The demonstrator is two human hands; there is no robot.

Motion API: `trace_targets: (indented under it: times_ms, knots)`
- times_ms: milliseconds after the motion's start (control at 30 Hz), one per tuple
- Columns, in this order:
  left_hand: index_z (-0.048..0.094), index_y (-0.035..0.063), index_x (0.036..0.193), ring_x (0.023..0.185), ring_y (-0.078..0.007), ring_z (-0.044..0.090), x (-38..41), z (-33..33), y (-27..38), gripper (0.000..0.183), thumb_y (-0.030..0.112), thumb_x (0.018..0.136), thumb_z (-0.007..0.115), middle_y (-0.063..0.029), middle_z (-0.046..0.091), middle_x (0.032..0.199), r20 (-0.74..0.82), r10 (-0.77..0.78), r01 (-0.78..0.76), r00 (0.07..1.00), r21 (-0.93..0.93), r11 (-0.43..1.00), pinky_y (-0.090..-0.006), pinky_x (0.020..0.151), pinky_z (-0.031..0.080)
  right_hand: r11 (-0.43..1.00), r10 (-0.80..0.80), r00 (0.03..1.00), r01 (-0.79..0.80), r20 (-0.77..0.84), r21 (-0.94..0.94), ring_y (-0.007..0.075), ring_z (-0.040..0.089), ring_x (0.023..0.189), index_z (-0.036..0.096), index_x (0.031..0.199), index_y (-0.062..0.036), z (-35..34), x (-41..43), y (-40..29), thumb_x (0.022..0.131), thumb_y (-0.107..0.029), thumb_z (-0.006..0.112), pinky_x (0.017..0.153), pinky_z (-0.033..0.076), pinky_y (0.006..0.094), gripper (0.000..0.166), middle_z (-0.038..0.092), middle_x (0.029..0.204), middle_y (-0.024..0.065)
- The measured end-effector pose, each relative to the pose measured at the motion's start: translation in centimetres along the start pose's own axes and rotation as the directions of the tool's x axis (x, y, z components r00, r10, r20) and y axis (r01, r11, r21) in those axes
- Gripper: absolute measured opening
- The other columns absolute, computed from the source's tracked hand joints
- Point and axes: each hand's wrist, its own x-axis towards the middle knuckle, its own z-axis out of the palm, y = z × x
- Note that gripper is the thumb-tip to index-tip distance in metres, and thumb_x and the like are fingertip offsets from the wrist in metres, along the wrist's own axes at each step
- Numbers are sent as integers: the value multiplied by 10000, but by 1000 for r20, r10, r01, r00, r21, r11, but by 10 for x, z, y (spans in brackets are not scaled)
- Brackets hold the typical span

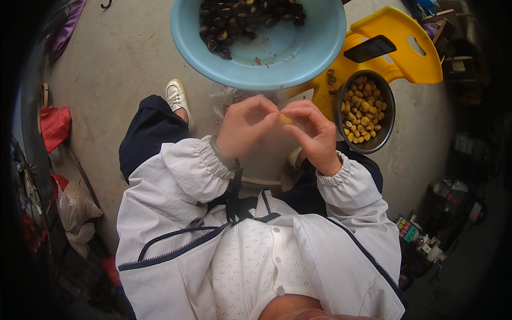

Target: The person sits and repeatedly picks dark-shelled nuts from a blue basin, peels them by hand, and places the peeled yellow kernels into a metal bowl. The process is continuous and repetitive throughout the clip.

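A yellow peeled chestnut kernel (285, 119) is pinched between the thumb and fingers of my right hand (318, 134). The fingertips of my left hand (249, 126) close at the kernel's left edge; any bit of skin between them is too small to make out. Just beyond my hands stands a light blue plastic basin (256, 80), with dark-shelled chestnuts (228, 24) heaped on its far side and crumbs on its floor. To the right of my right hand, a round metal bowl (391, 120) holds many yellow kernels (362, 108).
The basin overlaps a yellow plastic chair (420, 60), on which a dark phone (370, 49) and a few brown chestnuts (332, 76) lie. Below the basin is a clear plastic bag (222, 100). Filled bags (78, 208) line the left; machinery (452, 192) stands at right.
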Motion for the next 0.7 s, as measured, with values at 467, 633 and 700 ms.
trace_targets:
  times_ms: [467, 633, 700]
  knots:
    - [651, -2, 934, 671, -83, 563, 2, 10, 13, 70, -21, 870, 672, -23, 658, 860, 21, 380, -297, 925, 665, 686, -225, 569, 427, 924, -183, 982, 158, -41, -350, 207, 653, 904, 641, 1061, -6, 3, 1, 1, 794, 97, 738, 776, 535, 296, 302, 634, 1100, 116]
    - [628, -6, 897, 683, -75, 565, 1, 10, 6, 46, 33, 904, 652, -31, 659, 842, -111, 271, -152, 956, 601, 784, -226, 590, 436, 949, -159, 987, 147, -19, -280, 185, 650, 924, 640, 1079, 6, 0, 1, -3, 807, 107, 719, 816, 540, 290, 301, 625, 1109, 112]
    - [619, -10, 890, 696, -78, 573, 2, 9, 3, 75, 55, 925, 631, -38, 654, 832, -162, 183, -64, 970, 556, 829, -226, 608, 444, 972, -139, 990, 133, -18, -193, 176, 648, 936, 638, 1101, 18, -2, 1, -6, 832, 95, 704, 846, 541, 286, 288, 621, 1119, 111]
